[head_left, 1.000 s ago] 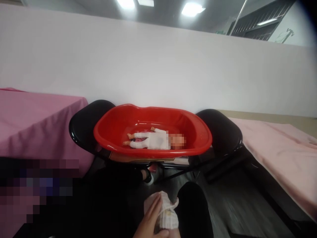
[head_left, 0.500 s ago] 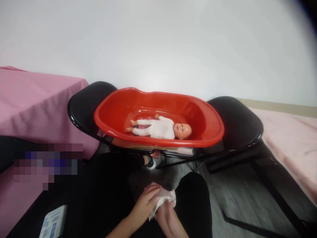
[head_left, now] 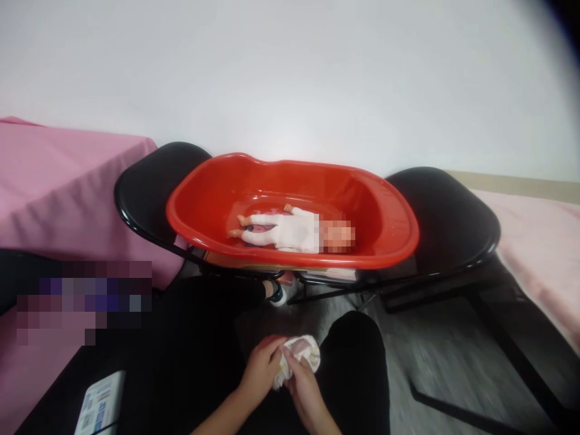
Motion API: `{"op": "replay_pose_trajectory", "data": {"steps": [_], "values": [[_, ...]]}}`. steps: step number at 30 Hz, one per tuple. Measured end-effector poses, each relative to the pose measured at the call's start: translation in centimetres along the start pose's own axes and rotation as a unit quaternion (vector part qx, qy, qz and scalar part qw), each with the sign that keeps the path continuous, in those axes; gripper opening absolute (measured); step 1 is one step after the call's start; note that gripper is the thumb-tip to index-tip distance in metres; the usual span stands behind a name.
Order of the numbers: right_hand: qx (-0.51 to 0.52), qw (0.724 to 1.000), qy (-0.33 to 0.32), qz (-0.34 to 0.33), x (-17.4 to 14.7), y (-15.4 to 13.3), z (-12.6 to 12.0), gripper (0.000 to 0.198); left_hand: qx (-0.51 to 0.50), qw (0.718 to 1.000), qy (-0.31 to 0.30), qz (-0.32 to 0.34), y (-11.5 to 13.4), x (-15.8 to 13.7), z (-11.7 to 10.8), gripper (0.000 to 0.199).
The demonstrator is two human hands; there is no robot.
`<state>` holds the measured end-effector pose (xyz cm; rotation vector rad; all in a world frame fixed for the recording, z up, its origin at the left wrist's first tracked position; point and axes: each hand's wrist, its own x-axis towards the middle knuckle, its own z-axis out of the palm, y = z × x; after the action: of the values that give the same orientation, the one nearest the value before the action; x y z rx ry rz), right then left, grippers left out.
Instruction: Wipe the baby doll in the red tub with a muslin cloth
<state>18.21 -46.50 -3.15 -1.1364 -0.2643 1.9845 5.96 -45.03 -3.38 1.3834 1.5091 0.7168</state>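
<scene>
While my knees (head_left: 357, 368) frame the view down here, I've got a small rumpled cloth (head_left: 310, 345) low between my hands: soft, whitish, loosely rounded, with some yellowish marks. My left hand (head_left: 261, 365) has its fingers curled onto the left side, and my right hand (head_left: 306, 383) grips the near edge, thumb on top. Beyond them is a glossy red tub (head_left: 399, 220), smooth, with a curvy rim, and a doll (head_left: 296, 232) in matte white clothes lies in it. Shiny, rounded black seats (head_left: 147, 202) flank it, and creased pink fabric (head_left: 54, 175) drapes off to the left.
</scene>
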Motion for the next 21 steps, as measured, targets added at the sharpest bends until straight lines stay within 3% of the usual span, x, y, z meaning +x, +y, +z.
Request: {"op": "replay_pose_trajectory", "data": {"steps": [4,11,13,15,18,21], "values": [[-0.046,0.999,0.014,-0.02,0.1,0.0,-0.2,0.046,-0.054,0.997,0.046,-0.018,0.3,0.4,-0.6,0.029],[-0.217,0.968,0.048,-0.12,0.0,-0.7,0.7,0.04,-0.046,0.998,-0.037,0.025,0.2,0.2,0.0,0.033],[-0.236,0.963,0.046,-0.122,-0.1,-0.6,0.9,0.04,-0.058,0.997,-0.042,0.013,0.1,0.4,0.1,0.026],[-0.242,0.964,0.049,-0.099,-0.1,-0.6,1.0,0.041,-0.116,0.993,-0.019,-0.029,-0.3,0.7,0.0,0.037],[-0.196,0.973,0.091,-0.081,0.0,-1.2,0.7,0.047,-0.251,0.958,0.062,-0.124,-0.6,1.2,-0.8,0.046],[-0.101,0.975,0.152,-0.124,-0.1,-2.7,0.1,0.055,-0.396,0.889,0.123,-0.196,-0.4,1.4,-2.0,0.048]]}}
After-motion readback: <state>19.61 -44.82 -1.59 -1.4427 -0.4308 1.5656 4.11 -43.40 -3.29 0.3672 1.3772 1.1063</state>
